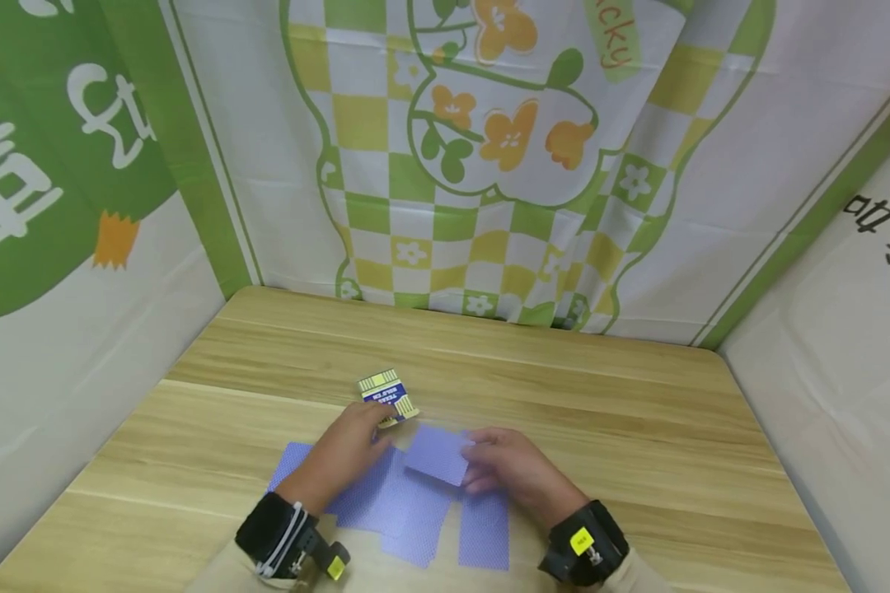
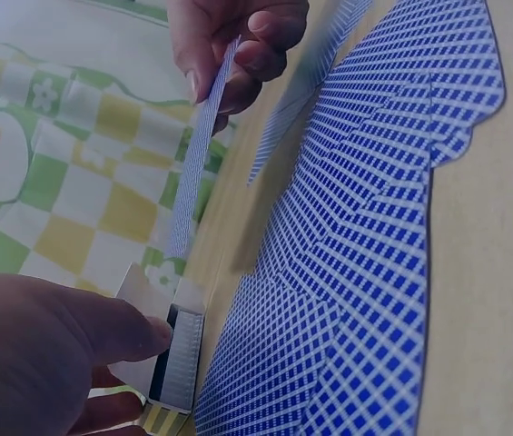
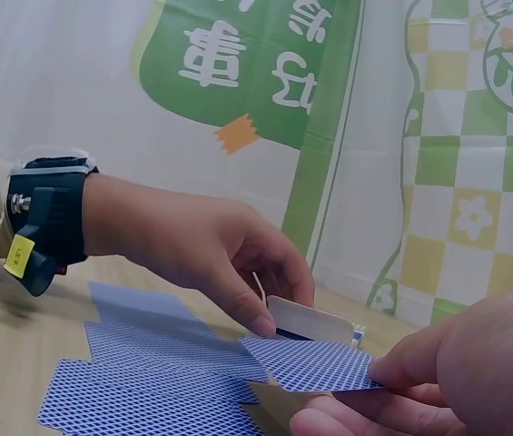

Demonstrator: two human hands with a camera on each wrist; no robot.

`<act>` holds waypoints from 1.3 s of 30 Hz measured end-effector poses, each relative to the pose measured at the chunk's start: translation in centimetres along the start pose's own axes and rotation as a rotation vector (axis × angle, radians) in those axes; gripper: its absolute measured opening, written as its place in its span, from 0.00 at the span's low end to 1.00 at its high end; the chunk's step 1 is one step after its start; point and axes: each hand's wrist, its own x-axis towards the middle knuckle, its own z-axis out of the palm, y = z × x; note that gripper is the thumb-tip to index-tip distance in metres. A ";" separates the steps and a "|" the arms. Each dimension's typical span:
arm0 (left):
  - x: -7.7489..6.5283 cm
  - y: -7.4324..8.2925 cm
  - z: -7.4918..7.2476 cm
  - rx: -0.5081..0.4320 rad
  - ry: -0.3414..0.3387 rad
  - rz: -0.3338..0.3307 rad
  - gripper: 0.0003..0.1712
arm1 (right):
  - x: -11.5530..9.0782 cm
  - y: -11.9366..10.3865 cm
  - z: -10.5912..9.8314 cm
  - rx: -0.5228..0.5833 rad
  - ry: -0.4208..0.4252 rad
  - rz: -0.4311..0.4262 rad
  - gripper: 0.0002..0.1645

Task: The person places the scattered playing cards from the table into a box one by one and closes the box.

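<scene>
My left hand (image 1: 348, 445) holds a small playing-card box (image 1: 387, 391) with yellow stripes and a blue label on the table. In the left wrist view its thumb lies at the mouth of the box (image 2: 183, 359), whose white flap is up. My right hand (image 1: 515, 469) pinches a blue-checked playing card (image 1: 436, 453) by one edge, back upward, above the table. Seen from the right wrist, that card (image 3: 315, 363) points toward the box flap (image 3: 309, 320). Below both hands lie several overlapping playing cards (image 1: 371, 502), backs up.
One blue-backed card (image 1: 484, 535) lies at the right end of the spread, near my right wrist. The wooden table (image 1: 601, 395) reaches back to a patterned cloth (image 1: 489, 247), with more cloth at both sides.
</scene>
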 end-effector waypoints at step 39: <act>0.5 0.7 -0.5 -0.073 0.014 -0.139 0.07 | 2.7 0.3 2.7 -0.035 0.102 0.010 0.28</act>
